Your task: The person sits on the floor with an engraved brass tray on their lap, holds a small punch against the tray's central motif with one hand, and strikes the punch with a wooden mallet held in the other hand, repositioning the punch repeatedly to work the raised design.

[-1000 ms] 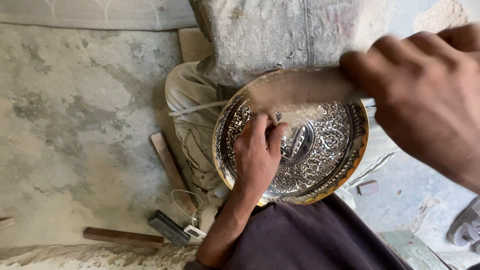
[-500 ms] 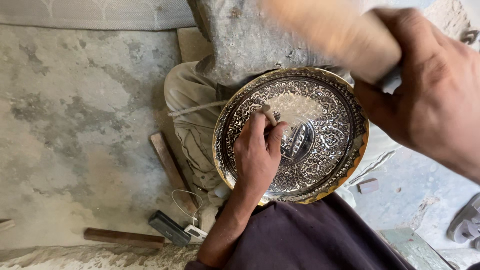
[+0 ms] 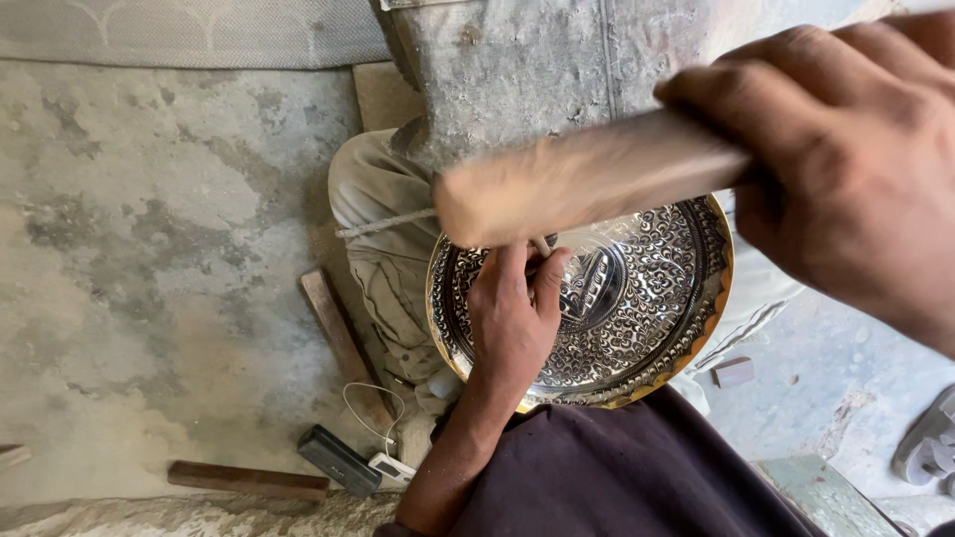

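A: Where is the plate (image 3: 647, 298)?

B: In the middle, tilted against the grey block (image 3: 557, 70). The left hand (image 3: 512, 318) rests on its face, fingers pinching a thin punch (image 3: 542, 246).

A: And the right hand (image 3: 846, 169)?

B: Clenched round a wooden mallet (image 3: 587, 179), blurred above the plate.

A: How would the plate handle?

B: Probably stiff, thin metal, slippery when polished; best steadied at the rim. No labels or signs are legible; only a dark box (image 3: 340, 459) lies near left.

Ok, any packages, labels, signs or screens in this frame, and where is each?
No packages, labels or signs show.
Dark flat rectangular device: on the concrete floor, lower left; whether it has a screen cannot be told.
Small white block with a thin white cable: touching the device's right end.
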A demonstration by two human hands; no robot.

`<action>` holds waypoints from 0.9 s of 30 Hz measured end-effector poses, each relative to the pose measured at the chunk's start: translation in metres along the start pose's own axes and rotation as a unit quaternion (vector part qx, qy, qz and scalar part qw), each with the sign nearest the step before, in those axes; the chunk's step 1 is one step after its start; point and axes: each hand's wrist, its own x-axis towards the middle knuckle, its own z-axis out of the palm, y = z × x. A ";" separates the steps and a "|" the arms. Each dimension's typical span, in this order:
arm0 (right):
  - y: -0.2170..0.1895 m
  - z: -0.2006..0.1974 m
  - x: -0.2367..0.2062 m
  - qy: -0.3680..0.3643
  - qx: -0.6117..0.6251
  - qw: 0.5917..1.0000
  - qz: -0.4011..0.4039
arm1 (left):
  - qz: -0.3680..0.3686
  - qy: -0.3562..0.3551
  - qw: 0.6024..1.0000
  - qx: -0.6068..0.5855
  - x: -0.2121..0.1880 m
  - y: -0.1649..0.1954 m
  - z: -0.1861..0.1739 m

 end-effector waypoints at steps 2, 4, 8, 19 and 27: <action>0.000 0.003 -0.002 -0.013 0.092 0.992 0.087 | -0.019 -0.015 1.000 -0.013 0.002 -0.001 0.001; 0.001 0.002 -0.004 -0.037 0.019 0.996 0.081 | -0.024 -0.021 0.999 -0.015 0.003 -0.002 0.002; 0.001 -0.003 -0.006 0.003 -0.095 0.995 -0.006 | -0.001 -0.002 1.000 0.001 0.000 0.000 0.001; 0.004 0.001 -0.061 0.003 -0.113 0.990 0.089 | -0.063 0.026 0.993 -0.096 -0.001 0.006 -0.018; 0.024 0.125 -0.176 0.063 0.253 0.848 0.461 | -0.056 0.173 0.973 -0.141 -0.035 0.000 -0.104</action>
